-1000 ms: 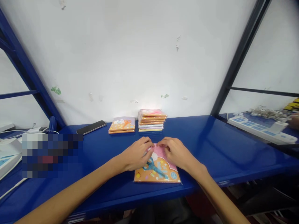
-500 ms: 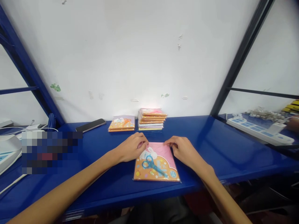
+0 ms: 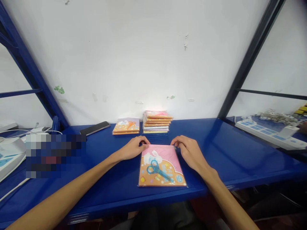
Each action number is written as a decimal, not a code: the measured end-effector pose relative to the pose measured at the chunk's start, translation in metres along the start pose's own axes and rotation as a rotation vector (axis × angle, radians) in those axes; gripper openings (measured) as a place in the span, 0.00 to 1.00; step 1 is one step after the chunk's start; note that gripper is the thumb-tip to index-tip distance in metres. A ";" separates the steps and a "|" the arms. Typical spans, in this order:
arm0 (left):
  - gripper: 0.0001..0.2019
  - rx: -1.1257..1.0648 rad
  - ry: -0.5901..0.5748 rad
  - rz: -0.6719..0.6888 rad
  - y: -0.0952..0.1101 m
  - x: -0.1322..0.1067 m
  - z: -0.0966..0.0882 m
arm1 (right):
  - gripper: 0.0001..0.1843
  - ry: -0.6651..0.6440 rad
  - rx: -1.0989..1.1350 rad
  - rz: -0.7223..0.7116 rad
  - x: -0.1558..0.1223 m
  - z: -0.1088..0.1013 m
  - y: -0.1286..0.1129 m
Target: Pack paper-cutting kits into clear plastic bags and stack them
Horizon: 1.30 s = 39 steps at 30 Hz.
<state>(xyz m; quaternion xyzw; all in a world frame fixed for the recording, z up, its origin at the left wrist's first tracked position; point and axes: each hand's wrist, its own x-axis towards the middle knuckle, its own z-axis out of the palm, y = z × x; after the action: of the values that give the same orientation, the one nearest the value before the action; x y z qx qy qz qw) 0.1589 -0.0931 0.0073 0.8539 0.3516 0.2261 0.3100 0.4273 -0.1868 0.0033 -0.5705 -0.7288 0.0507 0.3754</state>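
Observation:
A flat plastic-wrapped packet (image 3: 160, 166) with a pink and orange cover lies on the blue table top (image 3: 216, 163), printed with a white rabbit and blue scissors. My left hand (image 3: 133, 148) sits at its upper left corner, fingertips on the edge. At the upper right corner, my right hand (image 3: 188, 151) touches the edge in the same way. Neither hand appears to lift the packet. Beyond them stand a taller stack of similar packets (image 3: 157, 123) and a lower stack (image 3: 126, 126).
A black smartphone (image 3: 95, 128) lies left of the stacks, before the white wall. A pixelated patch (image 3: 55, 156) hides part of the left table. Far right, a co-worker's hand (image 3: 303, 127) is near a white power strip (image 3: 271, 135). Blue frame posts (image 3: 31, 64) rise at the left.
My hands have moved apart, from over the top of the packet out to its upper corners. The rabbit and scissors picture now shows fully.

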 end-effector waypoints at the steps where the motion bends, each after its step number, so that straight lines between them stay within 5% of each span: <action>1: 0.10 -0.069 -0.014 -0.014 0.002 0.000 -0.001 | 0.21 0.034 0.002 0.015 0.000 0.000 -0.001; 4: 0.11 -0.286 -0.053 -0.056 0.009 -0.003 -0.005 | 0.19 0.092 0.027 0.114 0.000 0.000 -0.003; 7: 0.16 -0.489 -0.062 -0.157 0.015 -0.006 -0.007 | 0.23 0.014 0.141 0.255 0.000 0.000 -0.004; 11: 0.20 -0.690 0.073 -0.256 0.017 -0.005 -0.011 | 0.31 -0.311 0.499 0.392 -0.001 -0.004 -0.009; 15: 0.19 -0.848 0.233 -0.263 0.011 -0.003 -0.015 | 0.33 -0.588 0.733 0.366 -0.002 -0.013 -0.018; 22: 0.21 -1.032 0.224 -0.212 0.013 -0.001 -0.019 | 0.26 -0.363 0.943 0.355 -0.003 -0.018 -0.019; 26: 0.22 -0.822 0.295 -0.181 0.009 0.000 -0.029 | 0.25 -0.158 0.933 0.372 0.010 -0.028 -0.013; 32: 0.17 -0.541 0.506 -0.185 -0.011 0.005 -0.040 | 0.23 0.013 0.769 0.305 0.091 -0.045 0.005; 36: 0.15 -0.311 0.612 -0.211 -0.020 0.004 -0.048 | 0.23 0.089 0.583 0.342 0.142 -0.023 0.026; 39: 0.13 -0.049 0.677 -0.242 -0.025 0.002 -0.058 | 0.17 0.139 0.438 0.356 0.152 0.002 0.041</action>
<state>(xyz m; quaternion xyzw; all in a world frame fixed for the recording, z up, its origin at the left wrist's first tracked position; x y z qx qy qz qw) 0.1136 -0.0567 0.0311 0.6750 0.5274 0.4663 0.2209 0.4482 -0.0392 0.0556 -0.5970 -0.5612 0.2327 0.5239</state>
